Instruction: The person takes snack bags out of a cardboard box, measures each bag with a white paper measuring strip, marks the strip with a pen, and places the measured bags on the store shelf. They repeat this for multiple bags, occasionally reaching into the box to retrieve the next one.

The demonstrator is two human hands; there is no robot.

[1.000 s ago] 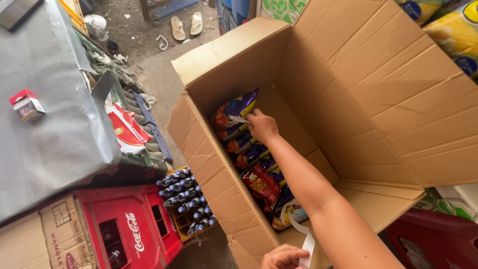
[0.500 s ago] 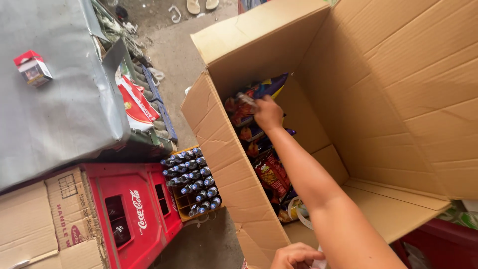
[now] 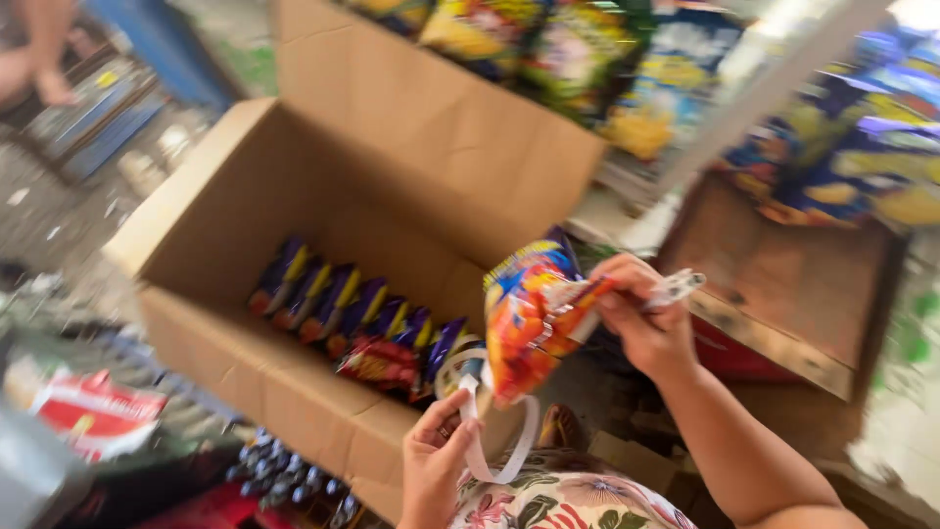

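There is one open cardboard box [image 3: 294, 186]. Inside it, about eight snack packets [image 3: 357, 318] lie in a row. One orange snack bag [image 3: 529, 323] is held at the centre. Two hands are visible.

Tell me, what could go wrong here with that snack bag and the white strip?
The right hand pinches the orange snack bag only by its top edge, so it might slip back into the cardboard box. The white strip loops loosely from the left hand and could snag on the box corner.
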